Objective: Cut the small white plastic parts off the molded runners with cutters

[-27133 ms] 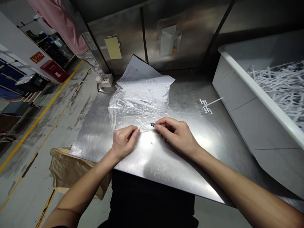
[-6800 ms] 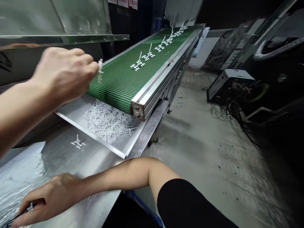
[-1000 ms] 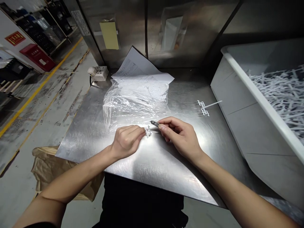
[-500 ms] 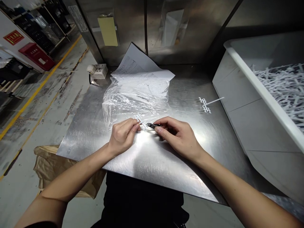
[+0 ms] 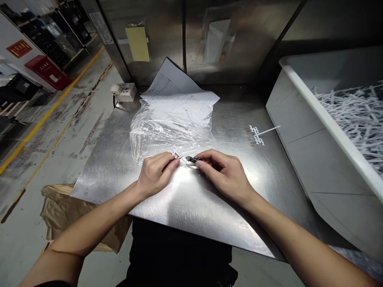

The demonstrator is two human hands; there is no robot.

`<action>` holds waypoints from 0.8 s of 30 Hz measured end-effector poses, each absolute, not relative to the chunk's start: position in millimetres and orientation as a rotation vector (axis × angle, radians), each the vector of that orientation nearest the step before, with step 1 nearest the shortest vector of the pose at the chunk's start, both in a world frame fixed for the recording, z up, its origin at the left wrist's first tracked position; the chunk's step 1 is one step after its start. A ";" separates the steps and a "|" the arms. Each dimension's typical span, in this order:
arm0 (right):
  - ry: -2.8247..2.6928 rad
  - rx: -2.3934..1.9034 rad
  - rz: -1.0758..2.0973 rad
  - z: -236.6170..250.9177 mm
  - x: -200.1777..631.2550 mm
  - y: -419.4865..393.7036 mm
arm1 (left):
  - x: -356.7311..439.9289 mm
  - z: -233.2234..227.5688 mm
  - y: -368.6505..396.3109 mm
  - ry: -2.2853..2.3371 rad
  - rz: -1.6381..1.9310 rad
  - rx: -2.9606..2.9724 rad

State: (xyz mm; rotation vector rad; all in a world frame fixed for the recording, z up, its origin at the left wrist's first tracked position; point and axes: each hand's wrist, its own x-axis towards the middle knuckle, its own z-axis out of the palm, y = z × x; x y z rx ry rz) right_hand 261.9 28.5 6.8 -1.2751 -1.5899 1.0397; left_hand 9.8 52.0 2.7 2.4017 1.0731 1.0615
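Observation:
My left hand (image 5: 157, 172) is closed, pinching a white plastic sprue (image 5: 176, 152) with small moulded parts between thumb and fingertips. Opposite it, my right hand (image 5: 226, 172) grips small dark metal nail clippers (image 5: 192, 159) between thumb and forefinger. The jaws of the clippers meet the right side of the sprue; whether they are closed is too small to tell. Just beyond both hands lies a clear plastic bag (image 5: 167, 129) of small white pieces. A second white sprue (image 5: 257, 134) with a long stem rests on the steel table (image 5: 239, 113) to the right.
A large grey-white bin (image 5: 295, 131) holding many white plastic sprues (image 5: 356, 115) stands at the right. Printed paper (image 5: 173, 81) lies behind the bag. A power socket block (image 5: 127, 91) sits at the back left corner. Brown paper sack (image 5: 64, 211) stands below the left edge.
The sprue and my left fingers have shifted slightly right, towards the clippers. My right hand keeps its grip almost in place. The whole view has tilted a little.

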 end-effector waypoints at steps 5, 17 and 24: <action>-1.596 -1.297 1.024 6.8 264.4 29.8 | 6.2 4.0 54.4 1.098 1.114 2.535; -1.581 -1.343 1.081 3.5 265.9 31.3 | 3.6 3.7 54.7 1.109 0.985 2.564; -1.543 -1.248 1.127 12.9 263.5 27.9 | 2.6 2.5 55.5 1.116 1.011 2.565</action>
